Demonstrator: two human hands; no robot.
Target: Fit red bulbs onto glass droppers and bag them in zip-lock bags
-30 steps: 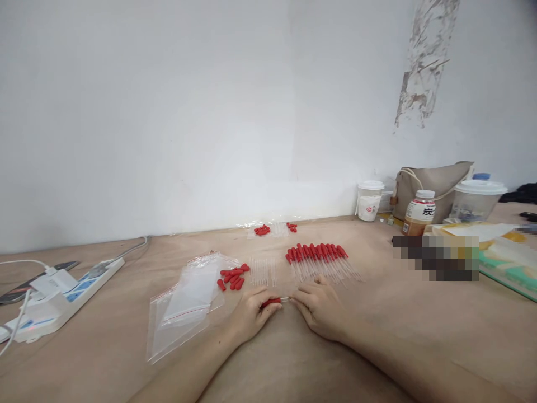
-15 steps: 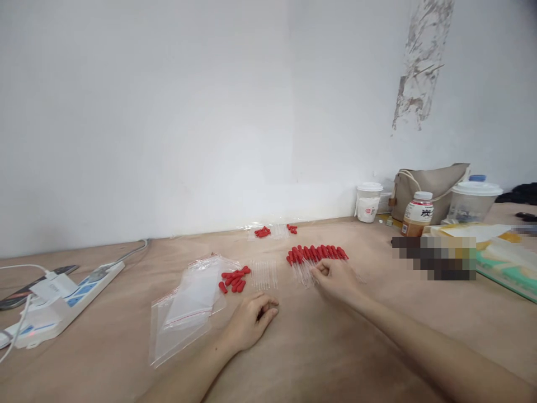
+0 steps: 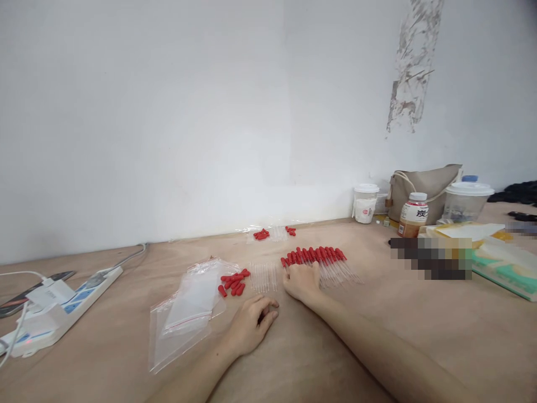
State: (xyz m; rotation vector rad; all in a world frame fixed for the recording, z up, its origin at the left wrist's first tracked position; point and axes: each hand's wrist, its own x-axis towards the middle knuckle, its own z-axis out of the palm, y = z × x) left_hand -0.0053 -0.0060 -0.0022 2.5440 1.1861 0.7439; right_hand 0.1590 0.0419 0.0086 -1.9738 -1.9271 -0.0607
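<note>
My right hand lies palm down over the left end of a row of droppers. They have red rubber bulbs and thin clear stems. Its curled fingers press around the stems there; the fingertips are hidden. My left hand rests on the table, loosely bent, thumb and forefinger apart, holding nothing. Just beyond it are a small pile of loose red bulbs and a row of clear stems without bulbs.
Clear zip bags lie at left, near a white power strip with chargers. By the wall is a clear bag with red bulbs and stems. A white cup, a drink bottle and a grey bag stand at right.
My right hand has moved left along the dropper row and turned palm down. The leftmost droppers have shifted slightly. My left hand stays in place.
</note>
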